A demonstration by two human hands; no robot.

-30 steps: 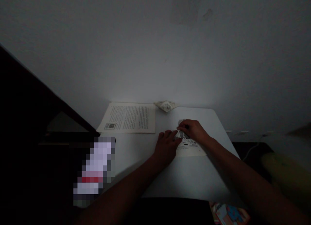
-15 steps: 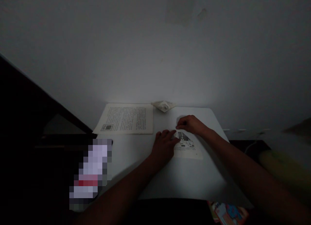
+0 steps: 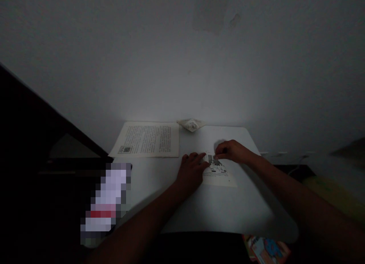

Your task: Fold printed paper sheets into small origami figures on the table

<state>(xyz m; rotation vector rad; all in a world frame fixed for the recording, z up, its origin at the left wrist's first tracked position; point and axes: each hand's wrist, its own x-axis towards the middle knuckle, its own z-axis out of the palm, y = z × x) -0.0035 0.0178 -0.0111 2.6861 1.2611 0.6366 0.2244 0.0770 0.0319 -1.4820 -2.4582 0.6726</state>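
A printed sheet of paper [image 3: 219, 176] with a dark picture and lines of text lies on the small white table. My left hand [image 3: 192, 169] rests over its left side, fingers spread and pressing it down. At the sheet's upper right edge, my right hand [image 3: 229, 152] has thumb and fingers pinched together on the paper; the fingertips partly hide that edge. Behind my hands, a folded paper shape [image 3: 191, 125] with pointed ends stands at the table's back, close to the wall.
Pages of vertical text [image 3: 148, 140] lie at the table's back left. A blurred-out pale object [image 3: 110, 195] sits by the left edge. The wall [image 3: 182, 66] rises directly behind the table [image 3: 211, 214]. A colourful printed item [image 3: 268, 248] shows below the front right edge.
My right hand has moved right and slightly nearer along the sheet's upper edge, showing more of the picture. My left hand stays in place on the paper.
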